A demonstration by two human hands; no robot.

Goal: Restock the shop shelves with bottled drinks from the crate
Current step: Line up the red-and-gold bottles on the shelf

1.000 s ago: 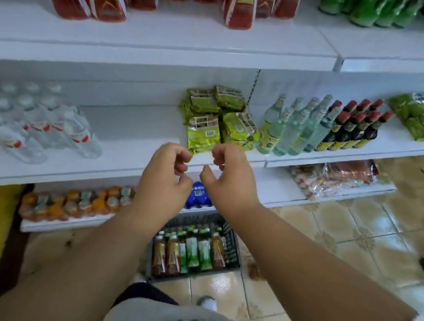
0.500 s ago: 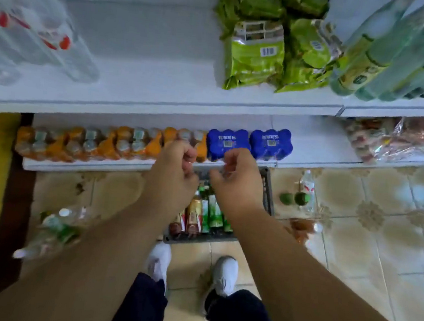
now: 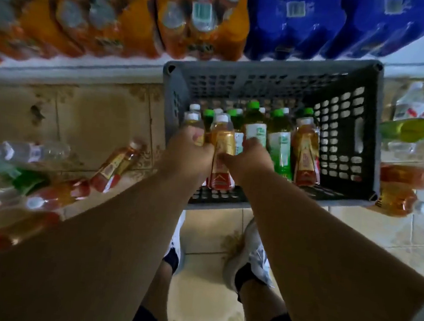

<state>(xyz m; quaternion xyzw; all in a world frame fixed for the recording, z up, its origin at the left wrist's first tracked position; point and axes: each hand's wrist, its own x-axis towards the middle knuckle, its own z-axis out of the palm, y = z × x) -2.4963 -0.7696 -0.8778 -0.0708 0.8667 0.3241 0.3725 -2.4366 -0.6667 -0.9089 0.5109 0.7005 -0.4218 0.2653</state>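
Left hand (image 3: 191, 150) grips amber bottle (image 3: 194, 126) | right hand (image 3: 251, 156) grips green-tea bottle (image 3: 256, 131)

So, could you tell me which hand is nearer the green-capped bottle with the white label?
Right. The right hand touches the green-capped bottle from below; the left hand sits further left, beyond an amber bottle.

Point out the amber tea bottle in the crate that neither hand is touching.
The amber bottle at the right end of the row in the grey crate; it stands free beside the green-capped bottles, while the others sit under the hands.
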